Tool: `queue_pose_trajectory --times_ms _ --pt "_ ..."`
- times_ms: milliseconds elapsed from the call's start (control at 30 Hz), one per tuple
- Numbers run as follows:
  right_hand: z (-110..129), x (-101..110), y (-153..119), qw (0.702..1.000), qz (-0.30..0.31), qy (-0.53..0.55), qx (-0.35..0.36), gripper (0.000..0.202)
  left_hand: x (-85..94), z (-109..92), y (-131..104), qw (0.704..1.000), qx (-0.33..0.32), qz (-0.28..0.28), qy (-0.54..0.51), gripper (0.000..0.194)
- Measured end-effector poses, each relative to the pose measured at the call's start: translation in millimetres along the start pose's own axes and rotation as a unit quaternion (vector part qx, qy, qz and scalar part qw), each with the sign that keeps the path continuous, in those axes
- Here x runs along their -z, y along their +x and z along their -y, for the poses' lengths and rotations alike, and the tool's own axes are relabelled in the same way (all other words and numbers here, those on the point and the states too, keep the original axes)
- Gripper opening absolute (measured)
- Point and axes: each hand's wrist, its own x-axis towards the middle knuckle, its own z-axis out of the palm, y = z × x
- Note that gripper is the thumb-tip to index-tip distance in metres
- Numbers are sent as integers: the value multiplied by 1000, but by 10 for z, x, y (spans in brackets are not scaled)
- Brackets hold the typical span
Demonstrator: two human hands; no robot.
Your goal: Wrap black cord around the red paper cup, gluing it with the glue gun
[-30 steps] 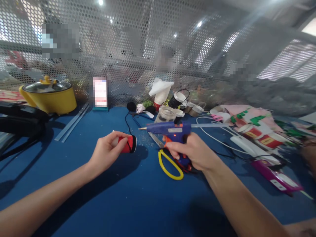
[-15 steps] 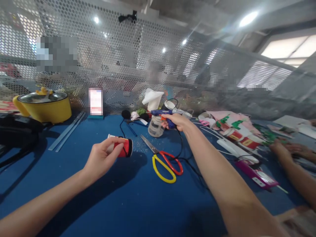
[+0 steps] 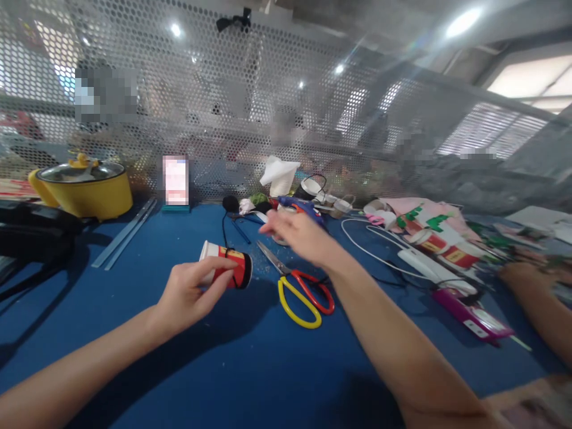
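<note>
My left hand point(image 3: 194, 292) grips a paper cup point(image 3: 239, 269) lying on its side, red and white with a black band at its rim. Black yarn runs from the cup back to a black ball point(image 3: 230, 204). My right hand point(image 3: 297, 234) is in the air above the table, its fingers stretched out and nothing in them. Just behind it a blue and orange glue gun point(image 3: 308, 208) rests by a clear container, which the hand mostly hides. Scissors point(image 3: 286, 273) with red and yellow handles lie between my hands.
A yellow pot point(image 3: 92, 196) and a phone point(image 3: 176, 182) stand at the back left, near clear strips point(image 3: 125, 235). On the right are a white power strip point(image 3: 433, 271), a purple tool point(image 3: 476, 316), red cups point(image 3: 458, 256) and another person's hand point(image 3: 518, 277).
My right hand has let go of the glue gun and moved slightly left and toward me. The cup in my left hand has shifted a little to the right.
</note>
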Motion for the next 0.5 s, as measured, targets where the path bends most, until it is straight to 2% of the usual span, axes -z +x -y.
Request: queue_pose_trajectory --times_ms 33,100,167,233,300,367,433,500 --pt "52 -128 -19 997 69 44 -10 57 10 -20 -7 1000 -26 2 10 15" --pt "115 -337 -31 981 151 116 -29 61 27 -55 -15 997 -73 9 27 15" --pt "137 -460 -28 959 197 199 -44 61 36 -73 -17 994 -103 21 43 15" --pt "140 -513 -32 926 221 303 -53 56 36 -72 -16 993 -104 33 54 16" --pt "138 -533 -48 886 228 401 -52 43 30 -59 -14 993 -90 45 58 16" --pt "140 -546 -72 862 206 460 -50 31 23 -46 -15 993 -89 51 54 16" --pt "149 -556 -93 860 169 478 -46 21 18 -42 -17 993 -98 57 40 15" --pt "159 -553 -105 872 135 468 -41 14 16 -50 -16 994 -84 63 17 14"
